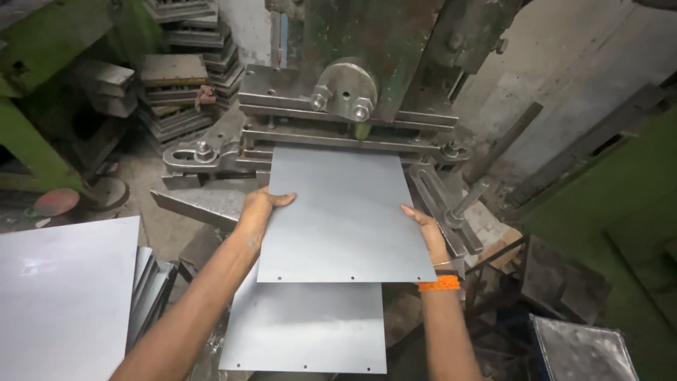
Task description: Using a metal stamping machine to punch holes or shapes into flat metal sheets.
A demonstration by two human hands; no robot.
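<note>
Both hands grip one flat grey rectangular metal sheet [342, 215] by its side edges: left hand [259, 210] closed on the left edge, fingers lying over the top face near the upper part of that edge; right hand [425, 229] closed on the right edge lower down, thumb on top. Sheet held level, its far edge reaching under the dark steel clamp bars of the heavy green press machine [367, 63], just below the round steel hub with two hex bolts [345, 92]. Small punched holes run along the sheet's near edge. Directly beneath and nearer the person, a second grey metal sheet [307, 328] of like shape lies flat, partly covered by the held one, with holes along its near edge too. Orange beaded band [438, 283] on the right wrist, a thin metal bangle just above it. To the left, a stack of plain grey sheets [63, 296] rests apart from the machine. Behind it, piles of dark metal die blocks [180, 77] on the floor. Lower right, a dented grey metal box [582, 349].
</note>
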